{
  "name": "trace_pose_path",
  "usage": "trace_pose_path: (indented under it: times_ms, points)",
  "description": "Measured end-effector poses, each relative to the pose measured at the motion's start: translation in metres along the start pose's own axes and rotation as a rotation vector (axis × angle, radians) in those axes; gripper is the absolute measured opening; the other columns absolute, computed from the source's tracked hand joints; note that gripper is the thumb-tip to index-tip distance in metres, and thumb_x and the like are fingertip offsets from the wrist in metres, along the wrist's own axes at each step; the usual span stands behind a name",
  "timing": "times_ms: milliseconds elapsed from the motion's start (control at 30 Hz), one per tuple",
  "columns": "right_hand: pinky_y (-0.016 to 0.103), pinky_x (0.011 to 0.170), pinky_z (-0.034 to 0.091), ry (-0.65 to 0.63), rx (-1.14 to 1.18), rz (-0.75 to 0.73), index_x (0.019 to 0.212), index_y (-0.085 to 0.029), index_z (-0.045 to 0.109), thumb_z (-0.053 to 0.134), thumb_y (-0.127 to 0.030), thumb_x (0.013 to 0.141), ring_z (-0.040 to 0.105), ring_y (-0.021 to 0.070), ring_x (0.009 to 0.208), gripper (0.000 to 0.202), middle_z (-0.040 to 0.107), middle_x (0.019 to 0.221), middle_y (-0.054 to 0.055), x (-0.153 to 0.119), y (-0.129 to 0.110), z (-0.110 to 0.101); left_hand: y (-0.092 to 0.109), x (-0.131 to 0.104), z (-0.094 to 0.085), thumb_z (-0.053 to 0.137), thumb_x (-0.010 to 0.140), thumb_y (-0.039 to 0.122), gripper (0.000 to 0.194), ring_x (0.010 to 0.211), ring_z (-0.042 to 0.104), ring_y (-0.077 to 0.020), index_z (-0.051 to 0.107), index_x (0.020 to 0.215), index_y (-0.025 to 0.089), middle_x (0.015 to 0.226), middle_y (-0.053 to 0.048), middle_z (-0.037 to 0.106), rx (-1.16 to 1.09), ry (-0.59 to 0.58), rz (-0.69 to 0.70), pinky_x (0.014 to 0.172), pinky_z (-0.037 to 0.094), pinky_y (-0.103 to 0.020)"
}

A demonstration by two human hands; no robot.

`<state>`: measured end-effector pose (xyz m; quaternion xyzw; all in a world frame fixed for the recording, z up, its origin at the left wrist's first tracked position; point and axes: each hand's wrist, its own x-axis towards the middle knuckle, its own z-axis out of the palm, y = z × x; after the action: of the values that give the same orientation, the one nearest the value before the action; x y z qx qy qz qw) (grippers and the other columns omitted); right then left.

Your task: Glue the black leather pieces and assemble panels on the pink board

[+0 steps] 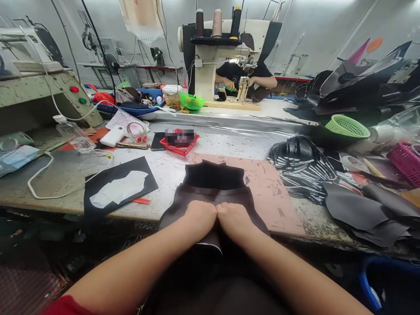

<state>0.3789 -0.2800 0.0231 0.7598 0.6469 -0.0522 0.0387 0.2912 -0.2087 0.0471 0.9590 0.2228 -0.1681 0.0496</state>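
Note:
A dark brown, leather-like piece (183,200) with a black upper part (214,176) lies over the front edge of the table, and its near end hangs down towards me. My left hand (201,215) is closed on the middle of the piece. Beside it, knuckles touching, my right hand (233,218) is closed on the same piece. The fingertips of both hands are hidden beneath them. Under the piece is a pinkish board (275,197). A light curved edge shows on the hanging part below my hands.
Left are a black sheet with white paper pieces (120,190), a bottle (74,135) and a white cable. A red basket (180,143) stands ahead. Right lie black strips (300,162) and stacked dark pieces (364,214). Behind a sewing machine (206,74), another person works.

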Motion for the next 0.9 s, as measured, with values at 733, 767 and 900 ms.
trace_pose_path:
  times_ms: [733,767,900]
  points:
    - [0.027,0.054,0.041,0.028,-0.085,0.105,0.075,-0.014,0.064,0.051,-0.019,0.081,0.065,0.0227,0.069,0.014,0.067,0.075,0.01,0.001,0.043,-0.012,-0.015,0.014,-0.02,0.047,0.081,0.014,0.024,0.075,0.065,-0.0273,0.07,0.074,0.012,0.077,-0.015,0.068,0.136,0.033,-0.028,0.061,0.05,-0.035]
    - [0.028,0.055,0.042,0.03,-0.085,0.104,0.078,-0.013,0.064,0.052,-0.019,0.08,0.065,0.0232,0.072,0.013,0.067,0.077,0.011,0.001,0.041,-0.011,-0.014,0.016,-0.019,0.048,0.082,0.018,0.023,0.076,0.065,-0.0276,0.07,0.076,0.013,0.079,-0.015,0.068,0.137,0.025,-0.021,0.062,0.05,-0.035]
    - [0.027,0.056,0.044,-0.003,-0.078,0.071,0.085,-0.012,0.063,0.051,-0.007,0.076,0.065,0.0223,0.074,0.016,0.067,0.081,0.011,0.0,0.033,-0.012,-0.016,0.023,-0.019,0.054,0.079,0.026,0.021,0.074,0.065,-0.0283,0.07,0.078,0.013,0.078,-0.015,0.068,0.145,-0.037,0.025,0.061,0.05,-0.035]
